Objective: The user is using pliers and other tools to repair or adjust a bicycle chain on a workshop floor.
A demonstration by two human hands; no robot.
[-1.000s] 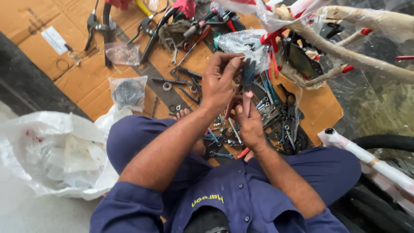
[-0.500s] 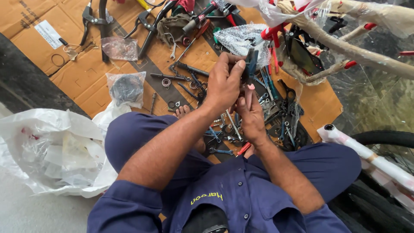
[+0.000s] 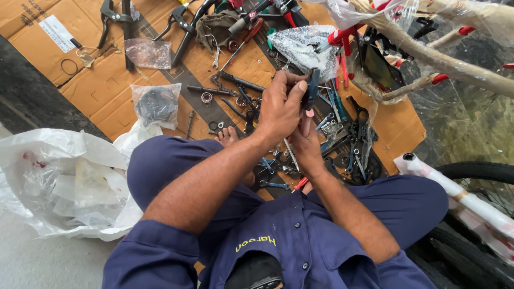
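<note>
- Since the last frame both hands have come up a bit; left hand [image 3: 278,109] pinches a small dark part [image 3: 311,88] above the tool pile, right hand [image 3: 307,140] pressed just under it.
- White plastic bag [image 3: 59,176] sits far left, clear bags inside.
- Small clear bag [image 3: 156,104] on the cardboard [image 3: 101,91] holds a dark part.
- Wrapped bike frame [image 3: 455,64] on the right.

The left hand [image 3: 278,109] covers most of the small dark metal part [image 3: 311,88] near the middle of the frame, so its shape is hard to tell. The right hand [image 3: 308,147] is half hidden behind it. The black rubber tyre [image 3: 476,171] is cut off at the right edge.
</note>
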